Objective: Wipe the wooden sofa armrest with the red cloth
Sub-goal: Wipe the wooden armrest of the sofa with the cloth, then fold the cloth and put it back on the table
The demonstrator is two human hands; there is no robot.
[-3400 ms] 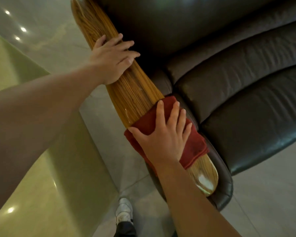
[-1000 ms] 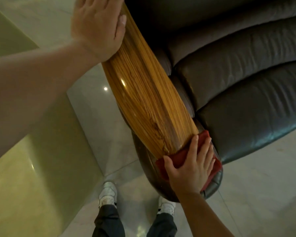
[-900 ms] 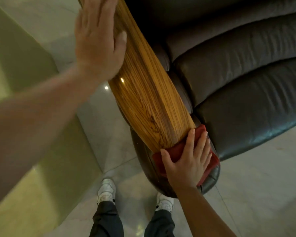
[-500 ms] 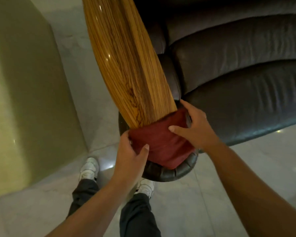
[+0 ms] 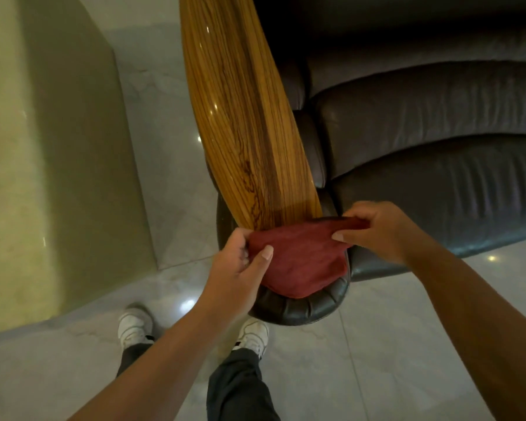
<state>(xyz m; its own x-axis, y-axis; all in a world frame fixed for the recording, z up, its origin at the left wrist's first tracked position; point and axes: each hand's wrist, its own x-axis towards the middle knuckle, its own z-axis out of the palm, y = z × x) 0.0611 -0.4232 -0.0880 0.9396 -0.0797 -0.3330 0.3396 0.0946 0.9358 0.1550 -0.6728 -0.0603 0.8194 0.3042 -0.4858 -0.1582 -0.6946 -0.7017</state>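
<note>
The glossy striped wooden armrest (image 5: 243,117) runs from the top of the view down toward me. Its near tip is covered by the red cloth (image 5: 301,259), which drapes over the front end of the arm. My left hand (image 5: 237,275) pinches the cloth's left edge between thumb and fingers. My right hand (image 5: 380,229) grips the cloth's upper right corner, lifting that edge slightly off the arm.
The dark leather sofa seat cushions (image 5: 438,153) lie to the right, and the padded leather arm front (image 5: 301,308) bulges just under the cloth. A pale green block or low wall (image 5: 43,147) stands at the left. My feet in white shoes (image 5: 134,326) stand on shiny tile floor.
My left hand left the upper armrest and came down to the cloth. My right hand stopped pressing flat and now pinches the cloth's right corner; both hands hold it at the armrest tip.
</note>
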